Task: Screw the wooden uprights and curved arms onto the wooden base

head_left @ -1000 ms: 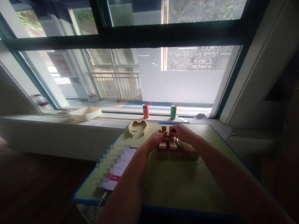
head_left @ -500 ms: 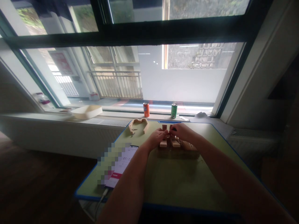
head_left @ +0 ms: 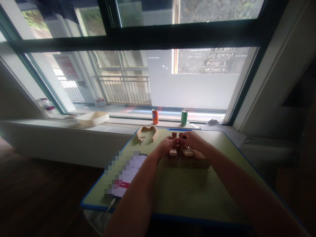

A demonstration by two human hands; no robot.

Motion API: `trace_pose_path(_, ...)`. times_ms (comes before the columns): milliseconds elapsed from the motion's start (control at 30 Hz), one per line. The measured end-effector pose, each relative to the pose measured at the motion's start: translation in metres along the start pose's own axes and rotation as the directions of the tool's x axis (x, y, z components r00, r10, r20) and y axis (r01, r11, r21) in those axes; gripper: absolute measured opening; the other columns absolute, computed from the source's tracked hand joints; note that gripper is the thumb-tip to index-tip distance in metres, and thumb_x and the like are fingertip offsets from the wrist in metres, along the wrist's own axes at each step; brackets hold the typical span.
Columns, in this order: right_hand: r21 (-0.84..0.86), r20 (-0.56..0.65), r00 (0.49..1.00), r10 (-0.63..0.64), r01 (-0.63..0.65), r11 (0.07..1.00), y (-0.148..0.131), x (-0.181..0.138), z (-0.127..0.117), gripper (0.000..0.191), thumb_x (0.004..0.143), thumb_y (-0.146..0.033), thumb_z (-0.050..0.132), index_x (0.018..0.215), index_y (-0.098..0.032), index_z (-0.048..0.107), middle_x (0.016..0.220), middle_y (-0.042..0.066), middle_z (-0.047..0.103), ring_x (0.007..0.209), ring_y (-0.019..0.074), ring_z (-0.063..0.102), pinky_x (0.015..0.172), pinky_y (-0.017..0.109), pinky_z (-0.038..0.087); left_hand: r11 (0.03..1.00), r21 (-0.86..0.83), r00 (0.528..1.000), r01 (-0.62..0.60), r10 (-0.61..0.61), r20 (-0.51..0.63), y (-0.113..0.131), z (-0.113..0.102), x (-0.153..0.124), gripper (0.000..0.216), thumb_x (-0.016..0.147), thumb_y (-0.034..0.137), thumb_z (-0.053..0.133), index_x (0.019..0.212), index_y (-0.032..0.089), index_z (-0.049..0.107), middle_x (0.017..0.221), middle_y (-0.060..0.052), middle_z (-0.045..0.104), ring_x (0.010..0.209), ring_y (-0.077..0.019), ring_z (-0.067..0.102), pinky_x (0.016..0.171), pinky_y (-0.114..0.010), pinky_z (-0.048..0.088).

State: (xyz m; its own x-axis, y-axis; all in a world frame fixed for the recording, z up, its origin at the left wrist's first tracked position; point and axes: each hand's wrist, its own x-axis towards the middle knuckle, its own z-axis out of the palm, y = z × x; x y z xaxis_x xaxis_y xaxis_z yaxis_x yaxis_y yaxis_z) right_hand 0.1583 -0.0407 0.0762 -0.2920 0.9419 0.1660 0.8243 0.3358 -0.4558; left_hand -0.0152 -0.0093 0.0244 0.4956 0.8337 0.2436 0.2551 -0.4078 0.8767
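Both of my hands meet near the far middle of the table. My left hand (head_left: 166, 146) is closed around a small wooden assembly, whose upright slat (head_left: 174, 135) shows above the fingers and whose pale block end (head_left: 173, 153) shows below. My right hand (head_left: 194, 139) is pinched close against the left fingertips; what it pinches is hidden. A second wooden block (head_left: 187, 153) sticks out beneath the right hand. Clear plastic wrapping (head_left: 198, 154) lies below the right wrist. Further left stands an angular wooden frame (head_left: 154, 133) with small metal pieces (head_left: 141, 143) near it.
A phone (head_left: 134, 166) with a timer and a white cable (head_left: 111, 202) lies on the green table (head_left: 182, 194) beside my left forearm. On the sill stand an orange can (head_left: 155, 117), a green can (head_left: 184, 118) and a cream tray (head_left: 95, 119). Grey cloth or paper (head_left: 219, 130) hangs behind the right corner.
The right-hand wooden block has swung slightly to the right. My hands stay in nearly the same place, fingers still together. The timer reads one second more; the view has shifted a little.
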Motion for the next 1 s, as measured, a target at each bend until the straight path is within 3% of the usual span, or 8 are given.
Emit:
trace_pose_path(267,0.130,0.107,0.994,0.018,-0.032,0.991,-0.001,-0.004,-0.015,0.018,0.072,-0.025,0.055,0.079,-0.017,0.069,0.070,0.001,0.066,0.057,0.0101,0.052,0.055,0.021,0.037,0.991,0.110,0.997,-0.072,0.074,-0.017,0.004,0.000,-0.001,0.056,0.082,0.056,0.033,0.088,0.012,0.066,0.088,-0.009,0.059,0.081,-0.0191,0.057,0.077,-0.031,0.042)
trace_pose_path(367,0.143,0.125,0.991,0.037,-0.054,0.988,0.002,-0.003,-0.016,0.021,0.073,-0.029,0.055,0.077,-0.015,0.069,0.065,0.001,0.064,0.052,0.0090,0.049,0.052,0.021,0.036,0.972,0.212,0.994,-0.101,0.107,-0.014,0.005,-0.002,-0.001,0.058,0.083,0.056,0.029,0.084,0.012,0.067,0.085,-0.008,0.056,0.080,-0.0183,0.054,0.078,-0.031,0.041)
trace_pose_path(500,0.187,0.187,0.979,0.078,-0.114,0.976,0.010,-0.001,-0.015,0.028,0.075,-0.036,0.053,0.079,-0.013,0.067,0.059,0.002,0.060,0.046,0.0073,0.045,0.045,0.020,0.034,0.962,0.266,0.998,-0.053,0.057,-0.008,0.007,-0.004,0.000,0.060,0.081,0.059,0.031,0.081,0.011,0.069,0.084,-0.008,0.055,0.075,-0.0178,0.053,0.076,-0.030,0.041)
trace_pose_path(733,0.380,0.251,0.958,0.139,-0.229,0.896,0.023,0.004,-0.012,0.025,0.070,-0.033,0.061,0.087,-0.015,0.067,0.063,0.002,0.060,0.047,0.0065,0.046,0.046,0.019,0.036,0.993,0.116,0.997,0.032,-0.024,-0.069,0.003,0.000,0.002,0.058,0.076,0.061,0.040,0.090,0.009,0.062,0.086,-0.009,0.059,0.074,-0.0176,0.055,0.068,-0.028,0.042)
trace_pose_path(1000,0.367,0.236,0.962,0.134,-0.216,0.905,0.020,0.002,-0.017,0.023,0.069,-0.032,0.062,0.083,-0.015,0.068,0.062,0.001,0.060,0.046,0.0056,0.043,0.043,0.018,0.033,0.996,0.055,0.995,0.075,-0.071,-0.072,-0.003,0.003,0.001,0.059,0.075,0.061,0.041,0.095,0.008,0.057,0.083,-0.009,0.059,0.072,-0.0176,0.056,0.064,-0.028,0.042)
